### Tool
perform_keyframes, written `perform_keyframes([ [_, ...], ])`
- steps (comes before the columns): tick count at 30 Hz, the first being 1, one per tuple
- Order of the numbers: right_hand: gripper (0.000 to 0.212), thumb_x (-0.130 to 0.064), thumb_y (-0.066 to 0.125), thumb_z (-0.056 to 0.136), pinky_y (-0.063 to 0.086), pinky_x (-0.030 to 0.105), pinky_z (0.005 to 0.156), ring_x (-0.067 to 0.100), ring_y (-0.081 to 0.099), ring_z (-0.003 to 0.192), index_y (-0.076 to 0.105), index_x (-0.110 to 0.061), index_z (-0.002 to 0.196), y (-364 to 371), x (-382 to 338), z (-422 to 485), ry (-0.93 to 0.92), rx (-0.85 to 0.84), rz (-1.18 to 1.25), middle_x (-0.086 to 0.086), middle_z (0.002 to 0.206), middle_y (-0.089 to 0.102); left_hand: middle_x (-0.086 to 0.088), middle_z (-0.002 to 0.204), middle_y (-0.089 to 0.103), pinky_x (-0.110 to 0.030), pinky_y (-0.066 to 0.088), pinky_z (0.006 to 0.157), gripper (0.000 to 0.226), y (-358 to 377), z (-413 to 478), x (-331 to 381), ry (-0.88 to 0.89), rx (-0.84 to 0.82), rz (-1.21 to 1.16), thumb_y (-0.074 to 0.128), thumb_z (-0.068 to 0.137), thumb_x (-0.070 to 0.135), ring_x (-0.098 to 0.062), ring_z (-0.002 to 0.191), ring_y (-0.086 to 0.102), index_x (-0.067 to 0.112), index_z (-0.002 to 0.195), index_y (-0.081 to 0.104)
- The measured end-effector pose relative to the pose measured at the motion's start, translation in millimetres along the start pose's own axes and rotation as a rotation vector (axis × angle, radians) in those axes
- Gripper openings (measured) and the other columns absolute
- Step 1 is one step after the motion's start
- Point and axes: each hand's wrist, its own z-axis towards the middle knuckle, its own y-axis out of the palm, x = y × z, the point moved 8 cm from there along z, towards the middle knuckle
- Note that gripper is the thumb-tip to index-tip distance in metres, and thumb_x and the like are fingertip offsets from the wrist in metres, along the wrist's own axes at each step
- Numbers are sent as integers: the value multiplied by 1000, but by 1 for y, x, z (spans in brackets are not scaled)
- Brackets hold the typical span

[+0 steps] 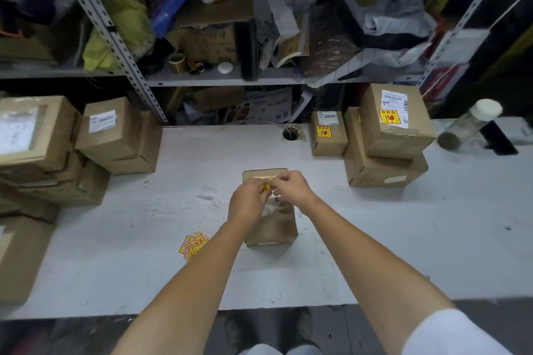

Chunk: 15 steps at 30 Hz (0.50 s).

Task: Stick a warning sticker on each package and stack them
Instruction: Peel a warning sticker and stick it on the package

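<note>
Hands meet above package [271, 225] — left hand [246, 204], right hand [291, 189] both pinching sticker [266, 187].

Single head-worn wide-angle view, facing forward and down.
The camera looks from above the near edge of the scuffed white worktop [129, 239], close over both forearms. The left hand [248, 202] and right hand [291, 187] meet near frame centre. Grey perforated-metal shelving [114, 34] fills the top, and dark floor [86, 334] lines the bottom.
</note>
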Motion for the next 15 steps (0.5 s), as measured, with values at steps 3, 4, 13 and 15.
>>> perform_keyframes([
  [3, 14, -13, 62, 85, 56, 29, 66, 17, 64, 77, 73, -11, 77, 1, -2, -1, -16, 2, -23, 2, 75, 67, 5, 125, 64, -20, 38, 79, 31, 0, 1, 1, -3, -4, -4, 59, 96, 26, -17, 109, 59, 30, 126, 64],
  [4, 15, -10, 60, 85, 56, 29, 64, 19, 63, 77, 73, -10, 77, 0, -2, -1, -22, 6, -32, 2, 74, 66, 4, 126, 64, -20, 38, 79, 31, 1, 1, 1, -5, -8, -4, 60, 96, 26, -17, 110, 59, 29, 127, 64],
  [13, 10, -9, 60, 94, 59, 33, 73, 20, 65, 78, 70, -7, 97, -17, 7, 2, -30, 37, -20, 10, 95, 68, -3, 115, 67, -29, 48, 87, 34, 7, 10, -36, -350, -19, -412, 62, 95, 24, -20, 103, 62, 14, 128, 61],
  [15, 10, -9, 62, 94, 56, 26, 66, 19, 64, 78, 70, -6, 100, -18, 10, 1, -23, 18, -21, 10, 97, 68, -6, 109, 70, -28, 53, 83, 24, 10, 12, -37, -403, -28, -524, 64, 93, 16, -18, 94, 66, 14, 118, 66],
])
